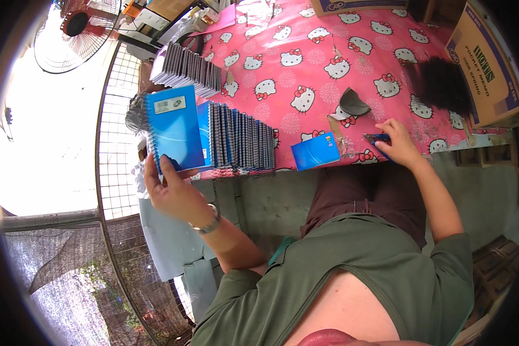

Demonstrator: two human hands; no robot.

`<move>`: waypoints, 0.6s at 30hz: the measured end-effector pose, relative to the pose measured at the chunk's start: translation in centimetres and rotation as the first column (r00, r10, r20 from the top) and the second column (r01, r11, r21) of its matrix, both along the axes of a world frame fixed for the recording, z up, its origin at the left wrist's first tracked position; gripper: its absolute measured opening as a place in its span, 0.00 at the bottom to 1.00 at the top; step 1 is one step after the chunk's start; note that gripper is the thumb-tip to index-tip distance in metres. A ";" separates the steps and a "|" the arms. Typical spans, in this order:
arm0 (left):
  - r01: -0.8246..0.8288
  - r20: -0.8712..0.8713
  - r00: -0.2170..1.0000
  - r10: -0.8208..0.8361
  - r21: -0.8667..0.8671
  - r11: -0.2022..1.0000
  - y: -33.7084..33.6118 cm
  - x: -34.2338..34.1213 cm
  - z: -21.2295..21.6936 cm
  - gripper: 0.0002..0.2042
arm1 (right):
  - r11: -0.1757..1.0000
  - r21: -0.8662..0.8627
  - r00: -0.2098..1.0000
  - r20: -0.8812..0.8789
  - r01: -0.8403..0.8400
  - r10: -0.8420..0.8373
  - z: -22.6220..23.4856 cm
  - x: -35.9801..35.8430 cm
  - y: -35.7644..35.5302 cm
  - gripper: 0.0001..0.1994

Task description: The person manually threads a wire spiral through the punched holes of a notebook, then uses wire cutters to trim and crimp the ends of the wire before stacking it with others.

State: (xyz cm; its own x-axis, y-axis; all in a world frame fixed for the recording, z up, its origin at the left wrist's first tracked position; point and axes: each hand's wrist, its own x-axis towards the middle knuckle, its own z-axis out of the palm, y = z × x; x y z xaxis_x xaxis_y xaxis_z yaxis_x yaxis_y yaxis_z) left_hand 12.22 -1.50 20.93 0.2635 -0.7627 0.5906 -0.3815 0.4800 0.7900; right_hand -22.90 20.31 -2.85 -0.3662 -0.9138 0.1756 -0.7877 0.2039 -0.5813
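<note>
My left hand (176,190) grips the lower edge of a blue spiral notebook (176,127), holding it upright at the table's left end. Right beside it stands a long row of blue spiral notebooks (242,138), their wire bindings facing up. A single blue notebook (316,151) lies flat at the near table edge, between my hands. My right hand (399,141) rests by the table edge, its fingers closed around small pliers (378,138) with dark blue handles. The pliers' tip points left, toward the flat notebook.
A pink tablecloth (288,75) with cartoon cats covers the table. On it are another notebook stack (185,69), a dark grey cup-like piece (354,104) and a black bristly bundle (441,85). A cardboard box (487,69) stands right; a fan (78,26) is far left.
</note>
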 end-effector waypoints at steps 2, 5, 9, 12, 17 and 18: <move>-0.021 0.074 0.997 0.009 0.164 0.986 -1.5 1.2 -0.2 0.11 | 0.998 -0.027 0.997 -0.050 0.053 -0.054 -0.1 -2.5 -0.6 0.20; -0.123 0.335 0.937 0.099 0.052 0.991 -3.1 2.6 -2.2 0.09 | 0.951 -0.066 0.913 -0.264 0.303 -0.310 0.1 -7.8 -2.2 0.17; -0.235 0.496 0.835 0.239 -0.072 0.969 -2.2 3.4 -3.1 0.07 | 0.835 0.026 0.759 -0.433 0.550 -0.487 -1.1 -12.6 -3.7 0.16; -0.030 0.480 0.854 0.199 -0.337 0.941 0.4 1.1 -3.9 0.04 | 0.820 0.135 0.772 -0.448 0.557 -0.451 -1.8 -14.5 -4.2 0.17; 0.778 0.804 0.229 -0.549 0.188 0.600 5.2 -7.1 -13.9 0.19 | 0.811 0.164 0.792 -0.391 0.562 -0.469 -1.5 -15.3 -4.7 0.15; 0.740 0.824 0.170 -0.541 0.256 0.622 4.7 -8.5 -16.3 0.22 | 0.814 0.148 0.798 -0.357 0.561 -0.485 -1.4 -15.2 -4.7 0.14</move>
State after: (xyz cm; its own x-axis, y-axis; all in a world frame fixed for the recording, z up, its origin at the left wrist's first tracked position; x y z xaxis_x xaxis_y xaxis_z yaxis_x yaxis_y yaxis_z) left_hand 3.72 3.23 4.61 -0.9041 -0.2830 0.3203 -0.2241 0.9520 0.2085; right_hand -38.10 15.61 -4.27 -0.7667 -0.6224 0.1577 -0.6416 0.7332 -0.2253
